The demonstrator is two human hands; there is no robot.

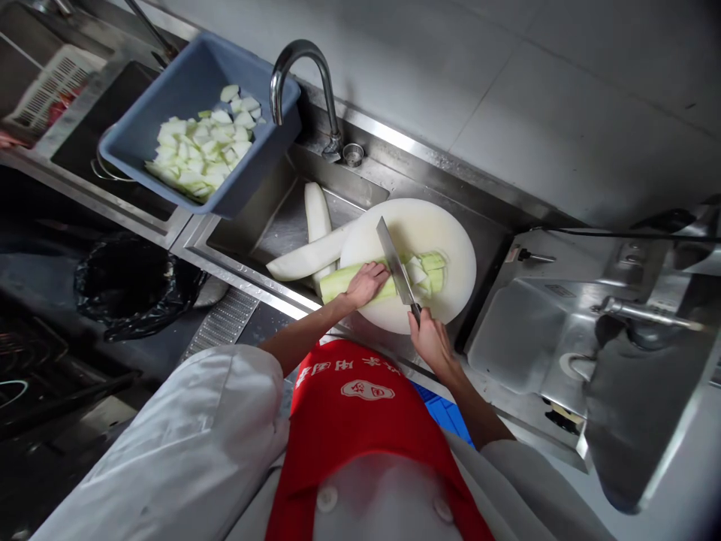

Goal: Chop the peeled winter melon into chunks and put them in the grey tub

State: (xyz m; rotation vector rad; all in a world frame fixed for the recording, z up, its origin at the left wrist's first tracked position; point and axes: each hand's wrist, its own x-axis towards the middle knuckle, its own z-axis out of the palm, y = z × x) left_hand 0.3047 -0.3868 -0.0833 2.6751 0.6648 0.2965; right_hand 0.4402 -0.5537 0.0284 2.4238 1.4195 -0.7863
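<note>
My right hand [431, 342] grips the dark handle of a kitchen knife [395, 263], whose broad blade lies across a peeled pale-green gourd [342, 282]. The gourd rests on a round white cutting board [366, 233]. Left of the blade, my left hand [367, 284] holds the gourd down with bent fingers. Cut pieces [431, 270] lie on the board to the right of the blade. Two more peeled gourds are beside the board in the sink: one [307, 259] reaches the board's edge, and the other [318, 214] lies crosswise to it.
A blue-grey tub [262, 161] of cut white-green pieces [206, 154] stands at the sink's left end. A curved faucet [304, 49] rises behind the sink [270, 225]. Metal equipment [507, 330] is at the right, a black-bagged bin [138, 282] at lower left.
</note>
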